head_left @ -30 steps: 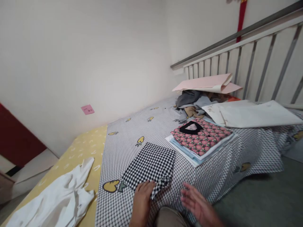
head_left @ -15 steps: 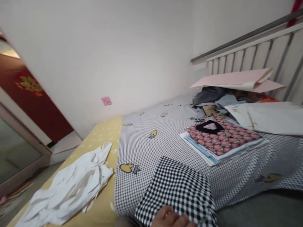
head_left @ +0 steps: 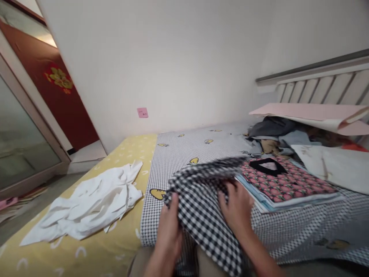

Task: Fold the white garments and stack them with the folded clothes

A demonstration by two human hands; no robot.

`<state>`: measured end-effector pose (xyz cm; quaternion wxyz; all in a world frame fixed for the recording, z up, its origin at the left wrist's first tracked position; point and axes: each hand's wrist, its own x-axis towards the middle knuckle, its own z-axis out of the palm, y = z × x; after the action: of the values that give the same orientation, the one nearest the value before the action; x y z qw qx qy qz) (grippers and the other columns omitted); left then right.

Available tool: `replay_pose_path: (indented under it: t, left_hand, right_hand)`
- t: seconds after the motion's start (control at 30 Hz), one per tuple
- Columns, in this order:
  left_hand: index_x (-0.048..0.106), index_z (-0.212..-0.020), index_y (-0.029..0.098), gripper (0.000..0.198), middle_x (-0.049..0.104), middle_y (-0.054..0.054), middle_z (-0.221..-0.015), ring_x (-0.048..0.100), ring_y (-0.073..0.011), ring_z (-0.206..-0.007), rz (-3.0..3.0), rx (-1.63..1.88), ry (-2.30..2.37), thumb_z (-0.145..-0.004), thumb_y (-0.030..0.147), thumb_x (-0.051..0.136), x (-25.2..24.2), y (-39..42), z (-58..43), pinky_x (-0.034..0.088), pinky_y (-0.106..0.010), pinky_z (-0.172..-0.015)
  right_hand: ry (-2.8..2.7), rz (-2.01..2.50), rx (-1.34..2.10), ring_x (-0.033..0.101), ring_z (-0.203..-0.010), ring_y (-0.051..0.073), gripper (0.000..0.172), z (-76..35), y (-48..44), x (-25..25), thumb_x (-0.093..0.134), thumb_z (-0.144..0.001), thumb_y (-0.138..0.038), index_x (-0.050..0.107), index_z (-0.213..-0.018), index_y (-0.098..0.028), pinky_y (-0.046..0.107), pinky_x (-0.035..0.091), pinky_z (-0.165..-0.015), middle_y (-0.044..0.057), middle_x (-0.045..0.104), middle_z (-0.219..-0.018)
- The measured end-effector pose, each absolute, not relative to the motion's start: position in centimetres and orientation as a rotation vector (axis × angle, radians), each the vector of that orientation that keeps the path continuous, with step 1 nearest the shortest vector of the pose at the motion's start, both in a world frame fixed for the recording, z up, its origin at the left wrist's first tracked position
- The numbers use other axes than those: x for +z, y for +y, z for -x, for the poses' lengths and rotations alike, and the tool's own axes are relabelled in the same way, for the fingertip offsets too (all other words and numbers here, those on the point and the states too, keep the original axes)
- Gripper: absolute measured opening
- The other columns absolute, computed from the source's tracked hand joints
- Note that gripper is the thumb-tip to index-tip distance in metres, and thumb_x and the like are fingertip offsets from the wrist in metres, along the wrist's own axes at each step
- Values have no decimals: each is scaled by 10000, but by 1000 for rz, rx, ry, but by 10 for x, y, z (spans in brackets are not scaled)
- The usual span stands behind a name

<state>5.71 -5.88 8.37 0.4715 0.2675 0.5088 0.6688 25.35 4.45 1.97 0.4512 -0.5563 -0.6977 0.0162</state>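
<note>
The black-and-white checked cloth [head_left: 201, 207] had come up off the bed since the earlier view and hung bunched between both hands, no longer lying flat. The left hand [head_left: 168, 234] was closed on its near fold, fingers curled into the fabric. The right hand [head_left: 236, 207] was half open, its fingers pressed into the cloth, though blur left it unclear whether it gripped. The cloth was just right of the bed's middle, near the folded pile [head_left: 288, 184] on the right, which was neatly stacked and topped with pink fruit-print fabric. To the left, a crumpled white cloth [head_left: 89, 204] lay unfolded on the yellow sheet [head_left: 86, 246]. Farther off, a heap of grey clothes [head_left: 272, 127] sat under pink paper [head_left: 314, 113], with large white sheets [head_left: 331, 165] just beside it on the right.
</note>
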Motion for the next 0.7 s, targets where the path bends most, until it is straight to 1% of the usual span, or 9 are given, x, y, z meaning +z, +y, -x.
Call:
replay_pose_path:
  t: [0.1,0.17,0.23,0.33,0.4,0.47,0.57,0.63,0.7]
  left_hand:
    - [610,-1225,120,358,750,-157,-1046,723,-212,-853,-115,1645,1320,-928,320,607,68,-36,-12,597,-365,-801]
    - [595,-1206,95,290,743,-155,-1009,708,-190,-745,22,1576,1405,-932,188,567,48,-33,12,589,-353,-733]
    - [594,-1182,126,269,737,-125,-1024,695,-168,-719,63,1567,1442,-917,167,585,29,-38,25,575,-329,-717]
    - [603,-1133,212,234,711,-75,-1191,704,-150,-902,24,1634,1406,-906,252,639,10,-52,20,556,-290,-810]
    - [593,-1119,251,202,646,-55,-1346,665,-152,-1103,6,1668,1364,-921,286,614,-1,-62,6,531,-283,-897]
    - [576,-1137,286,201,585,-41,-1436,588,-174,-1265,44,1645,1334,-943,339,562,-16,-73,-10,505,-321,-974]
    - [564,-1196,307,308,580,-71,-1443,486,-231,-1390,89,1438,1306,-951,478,491,-43,-85,-31,444,-450,-1074]
    - [555,-1239,300,401,558,-94,-1467,444,-249,-1424,38,1292,1322,-946,552,446,-57,-87,-44,399,-506,-1110]
    - [530,-1281,295,462,516,-109,-1507,434,-266,-1431,-59,1223,1358,-929,584,449,-65,-83,-56,401,-539,-1100]
  right_hand:
    - [-1770,1397,191,371,-1386,445,386,-224,70,4,557,-863,-328,648,-1232,-260,748,84,-1120,173,528,-1447]
    - [-1745,1401,444,358,-1401,455,387,-213,82,-19,615,-793,-372,679,-1165,-288,771,20,-1108,151,589,-1395]
    - [-1587,1332,699,365,-1410,436,419,-214,88,-40,661,-733,-446,689,-1130,-312,760,20,-1124,112,630,-1354]
    - [-1308,1195,930,493,-1340,357,495,-236,91,-54,637,-724,-556,669,-1136,-282,637,227,-1175,95,647,-1333]
    - [-1159,1183,1007,623,-1200,316,539,-254,86,-54,550,-781,-600,636,-1164,-231,542,418,-1100,124,671,-1274]
    - [-1039,1185,1072,709,-1040,293,536,-268,75,-52,512,-807,-599,617,-1148,-199,494,523,-994,132,718,-1139]
    - [-867,1153,1260,748,-905,292,475,-272,47,-58,633,-737,-568,636,-1042,-203,476,571,-898,99,754,-956]
    - [-707,1115,1436,749,-910,286,470,-266,26,-68,727,-675,-543,650,-1007,-220,453,568,-889,77,760,-949]
    - [-568,1096,1564,746,-918,273,495,-257,5,-79,786,-627,-541,662,-996,-236,430,557,-894,57,762,-961]
